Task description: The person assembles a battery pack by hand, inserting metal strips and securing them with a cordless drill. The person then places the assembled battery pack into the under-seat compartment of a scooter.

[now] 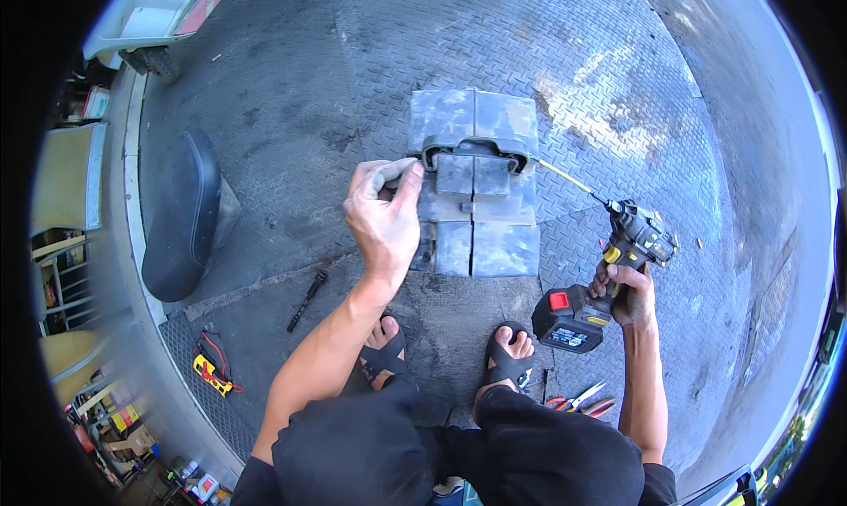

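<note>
My left hand (385, 213) is pinched closed, its fingertips right beside the left end of a black arched plastic handle piece (476, 142). Whatever may sit between those fingertips is hidden. That piece rests on a worn grey block-like base (505, 248) made of flat panels, just ahead of my feet. In my right hand (632, 292) is a black cordless drill (642, 234) with a red-buttoned battery pack, gripped by its handle. A long thin yellow-shafted bit (566, 175) runs from the drill to the right end of the handle piece.
A black vehicle seat (183, 217) lies at the left. On the metal tread-plate floor (282, 91) are a dark rod-like tool (307, 301), a yellow device with cords (212, 375), and pliers (578, 400) by my right foot. Cluttered shelves (66, 285) line the left edge.
</note>
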A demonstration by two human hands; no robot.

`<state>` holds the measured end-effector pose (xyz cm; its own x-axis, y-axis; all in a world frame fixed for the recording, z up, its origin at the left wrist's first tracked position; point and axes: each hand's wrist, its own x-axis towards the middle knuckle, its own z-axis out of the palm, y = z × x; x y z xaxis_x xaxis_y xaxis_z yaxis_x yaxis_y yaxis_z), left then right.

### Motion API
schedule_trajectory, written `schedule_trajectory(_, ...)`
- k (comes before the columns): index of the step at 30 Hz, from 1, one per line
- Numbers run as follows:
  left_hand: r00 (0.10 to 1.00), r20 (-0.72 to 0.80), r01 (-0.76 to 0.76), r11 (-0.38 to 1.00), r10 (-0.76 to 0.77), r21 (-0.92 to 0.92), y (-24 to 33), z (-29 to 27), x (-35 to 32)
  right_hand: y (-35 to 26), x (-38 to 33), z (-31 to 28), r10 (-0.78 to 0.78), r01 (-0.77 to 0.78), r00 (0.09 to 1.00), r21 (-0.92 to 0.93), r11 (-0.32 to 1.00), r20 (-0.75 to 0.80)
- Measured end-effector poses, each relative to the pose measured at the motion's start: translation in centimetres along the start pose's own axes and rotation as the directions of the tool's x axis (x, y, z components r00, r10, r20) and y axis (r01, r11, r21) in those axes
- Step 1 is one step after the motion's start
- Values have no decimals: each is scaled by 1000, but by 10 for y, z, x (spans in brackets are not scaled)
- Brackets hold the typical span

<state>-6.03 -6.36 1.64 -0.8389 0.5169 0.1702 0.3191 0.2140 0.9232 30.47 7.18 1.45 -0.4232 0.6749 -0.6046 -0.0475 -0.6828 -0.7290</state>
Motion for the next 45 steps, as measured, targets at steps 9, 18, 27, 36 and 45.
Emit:
schedule_trajectory(9, 999, 39, 17, 995, -13, -101, -10, -2, 3, -13, 14, -24, 77, -76, 997, -26, 997, 27)
schedule_trajectory(18, 987, 108, 141, 962, -118, -232, -20, -4, 1, -27, 26, -30, 102, -102, 995, -18, 995, 22)
schedule_trajectory(27, 973, 162, 214, 909, -165, -358, -21, -6, -1, -32, 36, -27, 98, -96, 995, -35, 995, 38)
schedule_trajectory(36, 964, 172, 254, 897, -204, -362, -22, -5, 3, -37, 43, -35, 68, -69, 998, -158, 985, -10)
schedule_trajectory(45, 933, 246, 352, 803, -262, -481, -24, -7, 2, -40, 41, -36, 70, -67, 998, -185, 980, 9)
